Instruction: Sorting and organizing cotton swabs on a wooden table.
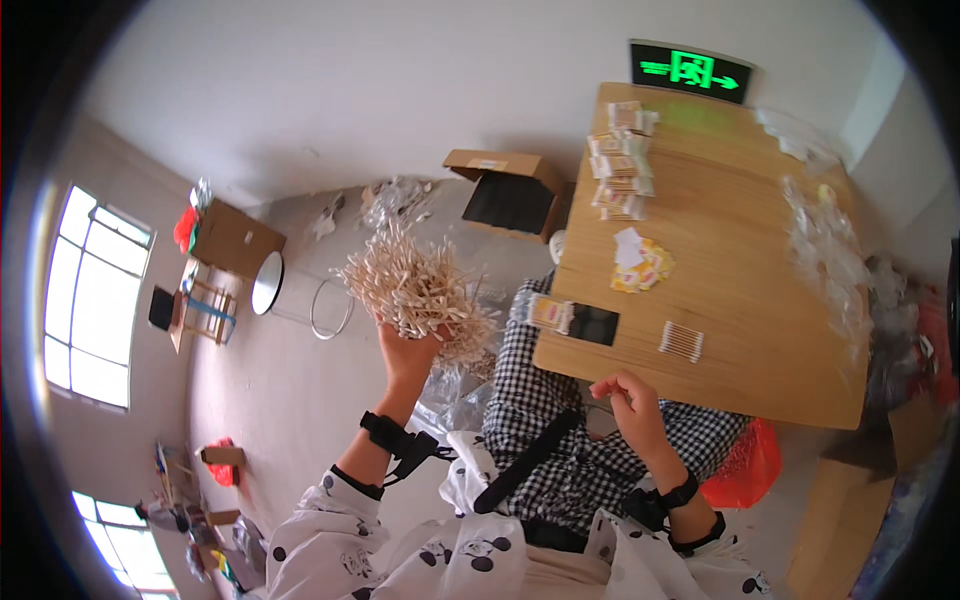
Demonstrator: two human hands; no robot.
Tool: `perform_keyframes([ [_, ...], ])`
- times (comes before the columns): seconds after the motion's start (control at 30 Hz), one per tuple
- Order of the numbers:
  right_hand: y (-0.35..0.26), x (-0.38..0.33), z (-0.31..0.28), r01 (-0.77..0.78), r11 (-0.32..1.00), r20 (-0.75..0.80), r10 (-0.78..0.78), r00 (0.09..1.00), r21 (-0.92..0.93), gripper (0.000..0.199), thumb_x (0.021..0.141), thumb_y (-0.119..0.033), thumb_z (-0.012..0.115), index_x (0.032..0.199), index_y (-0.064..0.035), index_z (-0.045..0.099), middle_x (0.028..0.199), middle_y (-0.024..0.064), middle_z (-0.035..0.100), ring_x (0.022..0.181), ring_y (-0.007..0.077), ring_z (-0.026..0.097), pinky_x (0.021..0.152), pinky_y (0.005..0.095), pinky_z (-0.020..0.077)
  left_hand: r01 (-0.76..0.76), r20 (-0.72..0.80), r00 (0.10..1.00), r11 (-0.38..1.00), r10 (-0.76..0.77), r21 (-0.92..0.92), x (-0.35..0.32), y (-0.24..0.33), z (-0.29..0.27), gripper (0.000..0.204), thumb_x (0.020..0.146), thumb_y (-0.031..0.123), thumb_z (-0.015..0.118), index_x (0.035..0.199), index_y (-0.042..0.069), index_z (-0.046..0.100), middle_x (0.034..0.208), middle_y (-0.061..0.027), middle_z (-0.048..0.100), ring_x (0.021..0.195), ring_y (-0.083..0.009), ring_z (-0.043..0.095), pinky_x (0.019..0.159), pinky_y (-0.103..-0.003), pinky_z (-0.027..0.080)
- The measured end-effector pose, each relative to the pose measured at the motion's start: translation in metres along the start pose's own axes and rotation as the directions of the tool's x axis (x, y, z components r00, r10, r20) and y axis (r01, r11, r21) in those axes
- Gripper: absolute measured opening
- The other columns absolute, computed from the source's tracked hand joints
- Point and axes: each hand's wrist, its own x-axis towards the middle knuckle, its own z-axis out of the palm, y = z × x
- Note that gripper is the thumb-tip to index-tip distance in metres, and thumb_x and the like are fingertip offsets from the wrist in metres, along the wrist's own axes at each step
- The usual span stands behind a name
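Observation:
A large, loose bundle of cotton swabs (405, 283) fans out above my left hand (408, 350), whose fingers are closed under it. My right hand (632, 410) hovers over my lap by the table's near edge. Its fingers are loosely bent and apart, with nothing visible in them. On the wooden table (740, 270), a short row of cotton swabs (682, 341) lies side by side. At the near left corner rests a flat black rectangle (594, 325), with a small packet of swabs (549, 314) beside it. Yellow-and-white cards (645, 270) are piled farther back.
Several filled swab packets (622, 165) line the table's far left edge. Crumpled clear plastic (825, 250) lies along its right side. On the floor are an open cardboard box (510, 195), plastic bags (445, 400) beneath the bundle, and a red bag (745, 470). A lit exit sign (690, 71) stands behind.

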Motion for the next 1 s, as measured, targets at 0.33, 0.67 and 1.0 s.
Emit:
perform_keyframes([
  [0.33,0.013,-0.046,-0.103,0.011,0.993,-0.359,0.032,0.933,0.117,0.017,0.095,0.003,0.045,0.093,0.0028,0.061,0.09,0.0082,0.067,0.085,0.0152,0.065,0.082,0.0272,0.0504,-0.19,0.532,0.787,0.943,0.313,-0.273,-0.007,0.133,0.272,0.076,0.064,0.007,0.087,0.127,-0.002,0.046,0.115,-0.0093,0.063,0.102,-0.0187,0.059,0.093,-0.032,0.047],
  [0.67,0.061,-0.038,-0.217,-0.032,0.962,-0.725,-0.183,0.664,-0.272,0.021,0.088,0.008,0.052,0.105,0.0003,0.061,0.113,0.0142,0.062,0.11,0.027,0.06,0.09,0.0343,0.0506,-0.247,0.571,0.779,0.964,0.258,-0.099,-0.005,0.067,0.511,0.088,0.062,0.038,0.09,0.125,-0.002,0.044,0.114,-0.0205,0.065,0.104,-0.0313,0.064,0.09,-0.039,0.05],
  [1.0,0.035,0.108,-0.252,-0.046,0.789,-0.471,-0.318,0.823,-0.613,0.051,0.093,-0.022,0.061,0.141,-0.0096,0.048,0.151,0.0211,0.035,0.142,0.0382,0.029,0.116,0.0481,0.0226,-0.047,0.473,0.877,0.967,-0.081,0.252,0.028,0.035,0.57,0.108,0.07,0.062,0.078,0.136,-0.012,0.033,0.139,-0.0321,0.044,0.127,-0.0382,0.051,0.1,-0.045,0.046],
])
